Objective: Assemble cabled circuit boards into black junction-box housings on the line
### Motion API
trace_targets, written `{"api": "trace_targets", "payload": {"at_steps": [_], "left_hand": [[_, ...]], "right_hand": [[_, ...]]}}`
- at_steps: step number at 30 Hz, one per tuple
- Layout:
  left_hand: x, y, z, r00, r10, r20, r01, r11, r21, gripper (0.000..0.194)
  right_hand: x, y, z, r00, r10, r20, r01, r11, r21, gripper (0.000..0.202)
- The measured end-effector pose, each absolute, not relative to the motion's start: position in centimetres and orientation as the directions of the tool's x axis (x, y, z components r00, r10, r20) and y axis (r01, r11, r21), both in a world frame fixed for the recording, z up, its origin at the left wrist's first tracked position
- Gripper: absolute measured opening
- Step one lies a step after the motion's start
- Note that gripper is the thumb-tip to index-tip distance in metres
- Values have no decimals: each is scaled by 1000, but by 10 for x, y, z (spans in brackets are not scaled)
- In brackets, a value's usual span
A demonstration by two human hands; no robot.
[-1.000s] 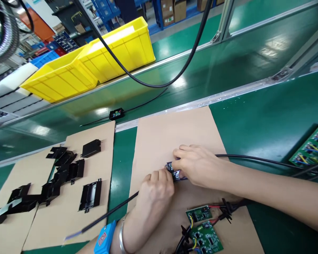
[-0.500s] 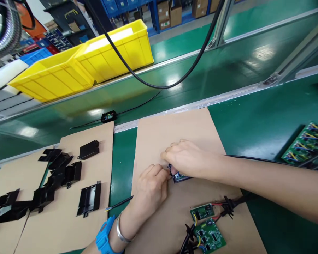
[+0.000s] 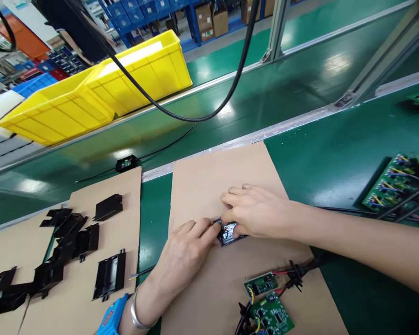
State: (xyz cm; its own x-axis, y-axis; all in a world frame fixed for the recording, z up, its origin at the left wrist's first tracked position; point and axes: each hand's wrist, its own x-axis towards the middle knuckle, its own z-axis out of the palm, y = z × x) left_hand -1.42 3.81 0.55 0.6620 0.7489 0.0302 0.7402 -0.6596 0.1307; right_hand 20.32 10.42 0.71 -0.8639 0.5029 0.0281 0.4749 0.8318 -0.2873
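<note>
A small black plastic case (image 3: 224, 244) lies on the cardboard sheet between my hands, with a shiny circuit board (image 3: 229, 231) inside it. My left hand (image 3: 190, 244) grips the left end of the case, fingers bent over its edge. From the right, my right hand (image 3: 256, 211) is closed over the far and right sides, its thumb at the board. My fingers hide part of the case. A black cable runs out behind my right wrist, and a stripped cable end (image 3: 138, 274) shows beyond my left wrist.
Green circuit boards (image 3: 272, 311) with wires lie near my right forearm. Several black cases (image 3: 109, 274) are spread on the left cardboard (image 3: 80, 307). More boards (image 3: 387, 186) sit at right. Yellow bins (image 3: 139, 77) stand behind the bench, and a black cable (image 3: 209, 118) hangs across.
My left fingers have moved up onto the left edge of the case. My right hand has shifted slightly right, showing more of the board. The camera view has shifted a little.
</note>
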Motion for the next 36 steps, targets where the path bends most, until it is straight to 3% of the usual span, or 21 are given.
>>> {"api": "trace_targets", "payload": {"at_steps": [4, 8, 11, 16, 20, 22, 25, 27, 30, 36], "left_hand": [[-15, 39, 2, 670, 741, 45, 725, -666, 172, 23], [-17, 42, -1, 623, 780, 66, 729, -608, 315, 23], [-15, 38, 3, 587, 807, 60, 746, -569, 347, 29], [-7, 23, 6, 678, 728, 97, 662, -663, 350, 36], [-4, 19, 1, 707, 689, 161, 652, -723, 228, 33], [-2, 19, 1, 697, 702, 145, 673, -711, 204, 31], [3, 21, 6, 682, 726, 88, 690, -678, 253, 30], [6, 22, 7, 713, 697, 80, 655, -703, 277, 33], [8, 24, 1, 755, 646, 107, 610, -753, 247, 37], [1, 33, -5, 785, 607, 123, 565, -783, 261, 24]], "right_hand": [[198, 102, 5, -845, 529, 76, 479, 813, -330, 11], [204, 108, 6, -883, 469, 18, 404, 779, -479, 13], [216, 111, 9, -859, 511, -7, 429, 712, -556, 20], [221, 103, 11, -857, 516, -14, 454, 740, -496, 19], [213, 96, 13, -850, 524, -60, 507, 779, -370, 22], [215, 96, 16, -847, 527, -73, 510, 765, -394, 23], [224, 95, 18, -830, 558, -22, 482, 697, -531, 24], [229, 93, 17, -794, 608, -2, 496, 645, -582, 42], [228, 88, 12, -771, 635, -46, 550, 629, -549, 65], [216, 84, 12, -794, 599, -106, 555, 642, -529, 47]]}}
